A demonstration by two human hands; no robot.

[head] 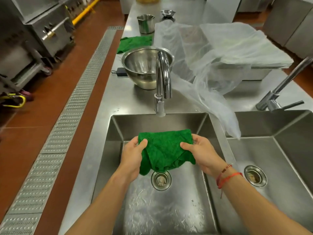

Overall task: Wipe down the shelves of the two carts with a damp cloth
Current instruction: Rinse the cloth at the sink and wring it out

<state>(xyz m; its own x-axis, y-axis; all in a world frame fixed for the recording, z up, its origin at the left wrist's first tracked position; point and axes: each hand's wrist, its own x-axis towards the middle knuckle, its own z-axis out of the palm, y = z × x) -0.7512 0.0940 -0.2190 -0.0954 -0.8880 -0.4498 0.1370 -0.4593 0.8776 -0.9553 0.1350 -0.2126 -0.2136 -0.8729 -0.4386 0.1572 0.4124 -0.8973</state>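
Water (152,206) was pooled in the sink (116,133), over which the green cloth (165,150) was held, its ends gripped by the left hand (132,156) and right hand (201,153). It was best wrung firmly, left merely damp. Plastic sheeting (211,56) was draped over the right rim; a bowl (142,65) was set behind the tap (162,78).

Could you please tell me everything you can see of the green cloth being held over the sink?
The green cloth looks like nubbly microfibre. Crumpled and folded over, it is held at its two sides by the left hand and right hand, thumbs on its front. Its lower folds hang above the drain of the left sink, in front of the faucet; whether it is wet is unclear.
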